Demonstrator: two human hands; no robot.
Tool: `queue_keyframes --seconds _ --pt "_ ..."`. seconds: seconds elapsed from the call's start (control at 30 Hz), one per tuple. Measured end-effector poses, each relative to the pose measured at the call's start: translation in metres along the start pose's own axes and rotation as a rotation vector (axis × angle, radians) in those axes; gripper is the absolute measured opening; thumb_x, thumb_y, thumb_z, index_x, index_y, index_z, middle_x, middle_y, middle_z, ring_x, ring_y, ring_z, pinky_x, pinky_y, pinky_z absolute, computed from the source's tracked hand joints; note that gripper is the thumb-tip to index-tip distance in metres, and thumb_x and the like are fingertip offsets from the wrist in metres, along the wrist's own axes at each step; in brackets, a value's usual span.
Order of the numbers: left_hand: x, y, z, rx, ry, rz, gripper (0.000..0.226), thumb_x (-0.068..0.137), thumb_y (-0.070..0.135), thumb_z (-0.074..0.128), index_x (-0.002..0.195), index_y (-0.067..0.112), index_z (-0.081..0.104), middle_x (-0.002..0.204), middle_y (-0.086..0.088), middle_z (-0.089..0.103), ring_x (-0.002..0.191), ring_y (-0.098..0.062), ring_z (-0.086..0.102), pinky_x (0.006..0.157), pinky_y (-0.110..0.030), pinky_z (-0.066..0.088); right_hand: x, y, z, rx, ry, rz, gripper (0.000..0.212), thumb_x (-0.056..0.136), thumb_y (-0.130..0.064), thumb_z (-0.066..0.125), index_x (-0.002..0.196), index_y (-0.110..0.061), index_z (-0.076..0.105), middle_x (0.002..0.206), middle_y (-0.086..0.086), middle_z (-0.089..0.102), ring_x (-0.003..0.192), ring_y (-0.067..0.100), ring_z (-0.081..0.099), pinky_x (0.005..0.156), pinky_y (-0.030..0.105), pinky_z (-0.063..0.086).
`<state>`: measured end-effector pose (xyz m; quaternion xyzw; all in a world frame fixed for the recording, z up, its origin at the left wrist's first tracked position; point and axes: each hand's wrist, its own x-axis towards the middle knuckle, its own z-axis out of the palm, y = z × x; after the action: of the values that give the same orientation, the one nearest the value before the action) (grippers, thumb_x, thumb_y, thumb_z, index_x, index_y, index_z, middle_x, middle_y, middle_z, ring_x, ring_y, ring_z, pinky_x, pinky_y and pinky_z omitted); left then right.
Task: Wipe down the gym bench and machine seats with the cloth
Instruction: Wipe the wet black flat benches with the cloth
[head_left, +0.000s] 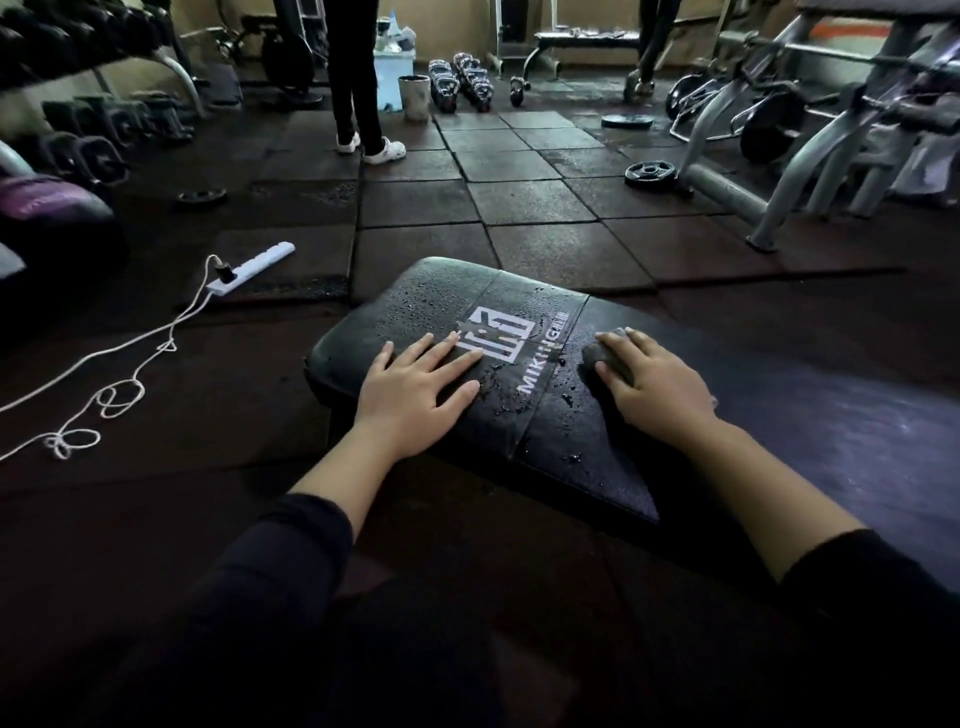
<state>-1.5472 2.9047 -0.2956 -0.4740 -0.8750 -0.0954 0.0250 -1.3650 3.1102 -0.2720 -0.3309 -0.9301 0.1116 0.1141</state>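
Two hands on the wet bench pad (436, 306): left hand (415, 384) flat, fingers straight; right hand (657, 387) curls its grip over the cloth (605, 353).

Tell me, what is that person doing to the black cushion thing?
A person is cleaning a gym bench pad that is wet with droplets. The left hand lies flat on the pad, fingers spread, holding it steady. The right hand presses a small grey cloth onto the pad beside the white logo. The far end still shows water drops, so wiping is not finished.
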Motion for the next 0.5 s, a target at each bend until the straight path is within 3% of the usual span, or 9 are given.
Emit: queue_keyframes --seconds 0.17,0.3,0.4,0.5 --pt "0.001 -0.002 0.001 -0.003 0.011 0.003 0.054 0.092 0.059 0.012 0.145 0.054 0.022 0.159 0.018 0.015 0.148 -0.006 0.009 0.120 -0.042 0.001 0.015 -0.046 0.016 -0.003 -0.011 -0.090 0.046 0.097 -0.049 0.039 0.142 -0.037 0.038 0.155 0.000 0.029 0.139 0.023 0.032 0.109 0.032 0.029" --pt "0.002 -0.004 0.005 -0.010 0.037 0.023 0.059 0.089 0.052 0.010 0.147 0.049 0.023 0.159 0.015 0.018 0.148 -0.008 0.012 0.119 -0.042 0.004 -0.031 -0.079 0.031 0.001 0.008 -0.438 0.043 0.095 -0.049 0.038 0.134 -0.034 0.051 0.144 0.003 0.046 0.126 0.026 0.049 0.101 0.033 0.040" --pt "0.002 -0.007 0.006 -0.016 0.045 0.027 0.059 0.089 0.051 0.010 0.147 0.049 0.024 0.159 0.015 0.018 0.148 -0.008 0.012 0.119 -0.042 0.004 -0.072 -0.062 0.027 -0.005 -0.007 -0.674 0.040 0.093 -0.043 0.043 0.132 -0.038 0.052 0.143 0.000 0.048 0.127 0.021 0.050 0.103 0.030 0.041" --pt "0.001 -0.007 0.007 -0.016 0.043 0.024 0.055 0.093 0.052 0.011 0.146 0.050 0.024 0.159 0.015 0.017 0.148 -0.008 0.012 0.119 -0.042 0.003 -0.078 -0.023 0.009 0.010 -0.046 -0.679 0.041 0.095 -0.050 0.039 0.134 -0.043 0.046 0.147 -0.008 0.043 0.130 0.013 0.046 0.105 0.026 0.040"
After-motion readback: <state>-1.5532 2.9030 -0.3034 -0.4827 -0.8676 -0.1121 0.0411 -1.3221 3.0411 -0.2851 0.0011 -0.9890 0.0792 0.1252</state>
